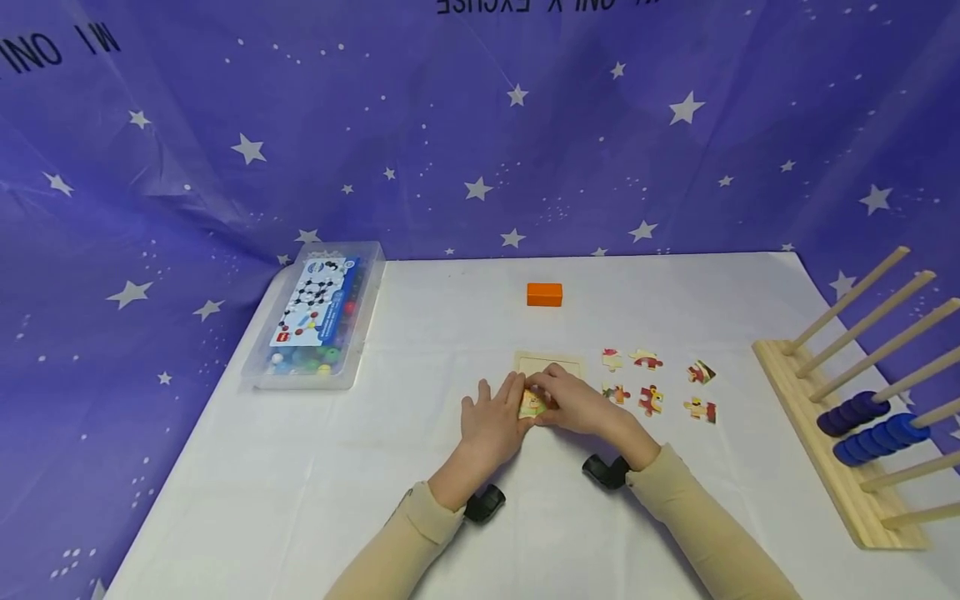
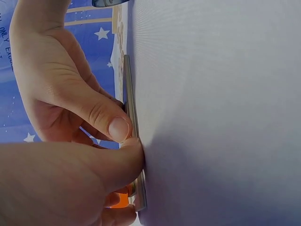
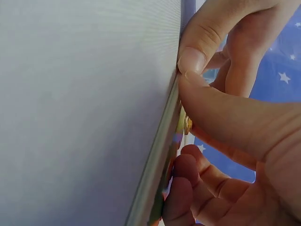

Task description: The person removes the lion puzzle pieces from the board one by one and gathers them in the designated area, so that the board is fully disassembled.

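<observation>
A small wooden puzzle board [image 1: 534, 364] lies flat on the white table, partly hidden by both hands. My left hand [image 1: 491, 423] rests along its left side, fingers stretched forward and spread, with the thumb at the near edge. Over the board's near part, my right hand [image 1: 581, 406] has its fingers bent and appears to pinch a puzzle piece [image 3: 188, 124], mostly hidden by the fingers. Between the hands a yellow-green picture piece [image 1: 532, 404] shows. In the left wrist view the thumbs almost meet beside the board's edge [image 2: 130, 84].
Several loose puzzle pieces [image 1: 651, 400] lie right of the board. An orange block [image 1: 544, 295] sits behind it. A clear plastic case of colored balls [image 1: 315, 317] stands at the left, and a wooden abacus [image 1: 825, 442] at the right. A starry purple cloth [image 1: 480, 133] hangs behind.
</observation>
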Motion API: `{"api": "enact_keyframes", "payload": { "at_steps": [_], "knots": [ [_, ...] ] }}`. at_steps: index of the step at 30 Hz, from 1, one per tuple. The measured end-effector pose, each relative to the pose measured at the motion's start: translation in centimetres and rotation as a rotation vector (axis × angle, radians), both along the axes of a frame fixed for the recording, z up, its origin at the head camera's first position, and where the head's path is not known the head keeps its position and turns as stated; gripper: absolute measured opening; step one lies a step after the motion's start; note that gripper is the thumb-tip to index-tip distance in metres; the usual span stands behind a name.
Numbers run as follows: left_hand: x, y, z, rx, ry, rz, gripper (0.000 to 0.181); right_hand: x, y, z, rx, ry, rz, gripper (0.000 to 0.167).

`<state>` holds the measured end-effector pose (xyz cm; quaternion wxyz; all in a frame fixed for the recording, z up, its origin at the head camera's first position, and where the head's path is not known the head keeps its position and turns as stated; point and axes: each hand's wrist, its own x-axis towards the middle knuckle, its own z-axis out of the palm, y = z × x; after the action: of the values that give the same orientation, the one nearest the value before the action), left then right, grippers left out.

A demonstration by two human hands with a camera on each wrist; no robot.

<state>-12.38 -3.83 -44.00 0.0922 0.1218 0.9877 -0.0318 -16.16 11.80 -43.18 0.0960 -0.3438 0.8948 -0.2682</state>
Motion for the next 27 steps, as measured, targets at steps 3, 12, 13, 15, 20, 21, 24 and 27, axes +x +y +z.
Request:
{"api": "enact_keyframes", "payload": {
  "at_steps": [3, 12, 13, 15, 20, 21, 24, 27],
  "knots": [
    [-0.07, 0.15, -0.01, 0.005, 0.0, 0.003, 0.069, -0.06, 0.11, 0.05, -0.014, 0.002, -0.001, 0.048],
    [-0.19, 0.31, 0.05, 0.014, -0.008, 0.012, 0.068, -0.28, 0.04, 0.12, -0.044, -0.02, -0.012, 0.043],
    [-0.17, 0.3, 0.07, 0.011, -0.012, 0.012, 0.068, -0.31, 0.01, 0.1, -0.047, -0.025, -0.011, 0.043],
    [-0.13, 0.28, 0.11, 0.01, -0.016, 0.013, 0.068, -0.35, -0.07, 0.03, -0.051, -0.03, -0.013, 0.043],
    [-0.1, 0.16, 0.06, 0.008, -0.014, 0.017, 0.067, -0.43, -0.21, -0.2, -0.062, -0.039, -0.027, 0.044],
    [-0.08, 0.15, 0.05, 0.008, -0.014, 0.019, 0.068, -0.44, -0.23, -0.22, -0.066, -0.041, -0.029, 0.043],
    [-0.1, 0.13, 0.03, 0.004, -0.01, 0.015, 0.068, -0.44, -0.27, -0.19, -0.072, -0.043, -0.04, 0.042],
    [-0.09, 0.14, 0.02, 0.0, -0.003, 0.011, 0.068, -0.44, -0.26, -0.13, -0.074, -0.044, -0.042, 0.041]
  ]
}}
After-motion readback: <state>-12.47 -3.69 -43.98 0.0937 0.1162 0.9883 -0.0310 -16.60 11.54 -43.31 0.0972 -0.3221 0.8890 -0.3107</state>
